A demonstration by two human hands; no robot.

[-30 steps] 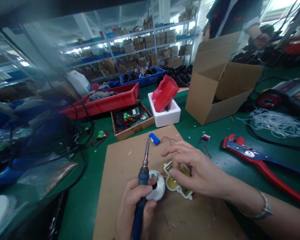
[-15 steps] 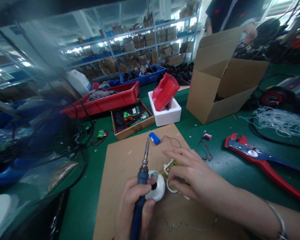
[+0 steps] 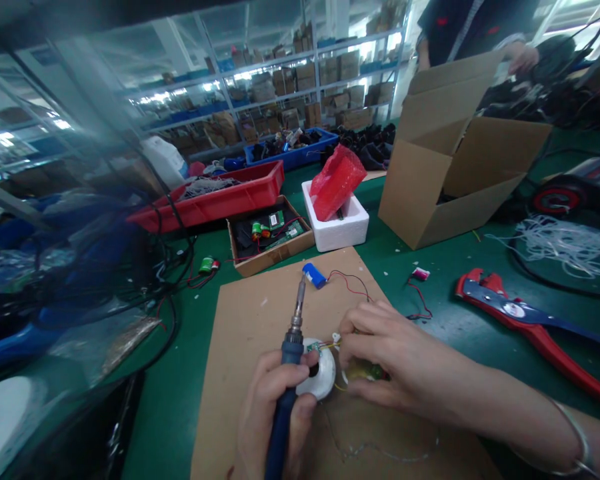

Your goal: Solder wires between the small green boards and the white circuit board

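Observation:
My left hand (image 3: 260, 400) is closed round the blue handle of a soldering iron (image 3: 292, 350), whose tip points up and away. The same fingers keep hold of a white round part (image 3: 325, 381) with a dark centre hole. A small green circuit board (image 3: 312, 347) with thin wires sits at its upper edge. Just to the right, my right hand (image 3: 395, 353) has its fingers curled over a white and yellow part (image 3: 356, 372), largely hidden by the hand. Beyond the iron's tip lies a blue cylindrical battery (image 3: 314, 275) with red and black leads.
A cardboard sheet (image 3: 250, 313) covers the green bench under my hands. Red-handled wire strippers (image 3: 513, 309) lie right. Behind stand a shallow box of boards (image 3: 275, 257), a white foam box (image 3: 340, 233), a red tray (image 3: 220, 203) and a carton (image 3: 425, 193); a person stands behind the carton.
My right hand's fingers have drawn in and curled onto the white and yellow part, after being more stretched out above it. My left hand still holds the iron and the white round part.

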